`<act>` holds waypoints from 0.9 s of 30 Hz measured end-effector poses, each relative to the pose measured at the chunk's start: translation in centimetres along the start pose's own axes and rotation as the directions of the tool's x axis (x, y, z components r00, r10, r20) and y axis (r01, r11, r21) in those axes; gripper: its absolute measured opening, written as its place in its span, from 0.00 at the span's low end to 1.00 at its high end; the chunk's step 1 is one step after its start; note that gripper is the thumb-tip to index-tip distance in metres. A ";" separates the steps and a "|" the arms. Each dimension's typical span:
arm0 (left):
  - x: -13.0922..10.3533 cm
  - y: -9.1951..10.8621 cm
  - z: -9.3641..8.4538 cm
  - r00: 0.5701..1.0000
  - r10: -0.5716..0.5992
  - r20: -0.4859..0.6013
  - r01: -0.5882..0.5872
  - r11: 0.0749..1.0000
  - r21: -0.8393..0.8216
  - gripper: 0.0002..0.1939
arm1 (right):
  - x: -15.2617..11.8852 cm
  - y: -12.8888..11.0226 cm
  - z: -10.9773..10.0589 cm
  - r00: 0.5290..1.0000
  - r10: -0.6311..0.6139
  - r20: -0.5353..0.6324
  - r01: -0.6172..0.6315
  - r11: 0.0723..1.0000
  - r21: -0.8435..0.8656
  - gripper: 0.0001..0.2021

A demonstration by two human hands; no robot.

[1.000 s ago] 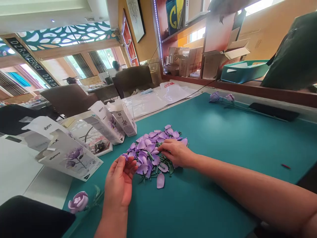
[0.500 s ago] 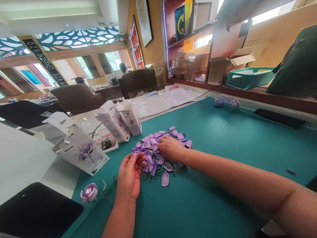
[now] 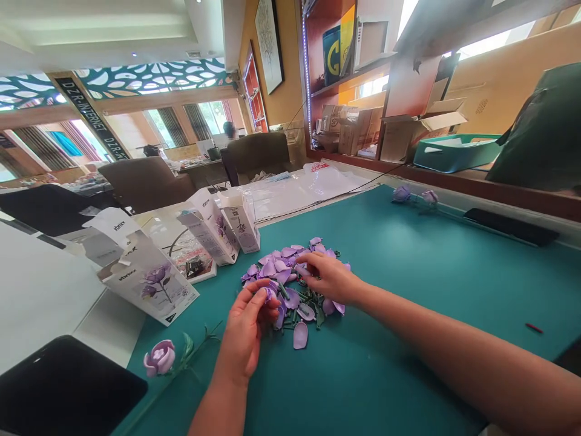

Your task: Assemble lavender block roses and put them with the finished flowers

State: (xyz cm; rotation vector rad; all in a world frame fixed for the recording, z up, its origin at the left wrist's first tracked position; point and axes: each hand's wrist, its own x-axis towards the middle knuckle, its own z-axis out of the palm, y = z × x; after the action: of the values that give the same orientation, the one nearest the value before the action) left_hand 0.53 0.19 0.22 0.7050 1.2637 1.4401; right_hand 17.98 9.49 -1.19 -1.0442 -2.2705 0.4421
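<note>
Petal pile [image 3: 278,264], purple with green parts mixed in, lies on the teal surface [image 3: 408,272]; taken as landmark. Person's left hand [image 3: 245,324] at near-left edge of the pile; grip closed, thumb and fingers pinching a small purple piece [image 3: 269,295]. Right hand [image 3: 331,280] over right part of the pile, fingers curled down; cannot tell whether its grip pinches a petal. Single petal [image 3: 300,335] lies just beside the pile, near side. Assembled flower [image 3: 160,358] lies left of and nearer than the pile, green leaves attached. Open printed box [image 3: 157,284] stands left of the pile; narrow box [image 3: 242,224] stands beyond it, to the left. Red stick [image 3: 534,327] lies well apart, right of the pile.
</note>
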 end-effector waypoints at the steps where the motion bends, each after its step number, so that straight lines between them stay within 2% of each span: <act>1: -0.1 -0.1 0.1 1.000 -0.003 0.031 0.002 1.000 0.027 0.18 | -0.3 0.1 -0.1 1.000 0.019 -0.023 -0.016 0.993 0.117 0.10; 4: -0.2 -0.4 0.4 0.995 -0.009 0.096 -0.002 0.994 0.113 0.21 | -0.8 0.0 -0.3 0.998 0.064 -0.015 -0.051 0.900 0.434 0.02; 6: -0.1 -0.6 0.5 0.993 0.004 0.120 -0.026 0.983 0.182 0.23 | -1.0 -0.4 -0.5 0.997 0.071 0.026 -0.071 0.787 0.612 0.04; 8: -0.1 -0.8 0.6 0.990 0.022 0.143 -0.058 0.965 0.254 0.23 | -1.2 -1.0 -0.8 0.996 0.061 0.064 -0.089 0.701 0.708 0.07; 9: 0.0 -1.0 0.7 0.988 0.033 0.151 -0.077 0.953 0.293 0.22 | -1.3 -1.3 -1.0 0.996 0.054 0.074 -0.091 0.690 0.718 0.07; 13: -0.3 -1.3 0.9 0.982 0.089 0.164 -0.156 0.879 0.451 0.20 | -1.8 -2.5 -1.5 1.000 -0.003 0.007 -0.002 0.810 0.586 0.06; 16: -0.6 -1.4 1.0 0.977 0.131 0.168 -0.200 0.839 0.505 0.20 | -2.1 -2.9 -1.4 0.998 -0.040 -0.046 0.058 0.872 0.487 0.04; 22: -0.8 -1.3 1.2 0.970 0.180 0.166 -0.243 0.792 0.560 0.18 | -2.2 -3.2 -1.3 1.000 -0.016 -0.013 0.020 0.877 0.480 0.03; 27: -1.0 -1.1 1.4 0.973 0.168 0.158 -0.228 0.807 0.545 0.19 | -2.2 -3.3 -1.4 0.999 -0.025 -0.022 0.032 0.884 0.467 0.03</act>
State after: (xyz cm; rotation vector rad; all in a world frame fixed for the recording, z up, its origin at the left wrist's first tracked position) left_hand 2.41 -0.44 -0.25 1.3267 1.5866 1.1671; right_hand 18.14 5.78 0.72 -0.7580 -2.0121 0.9130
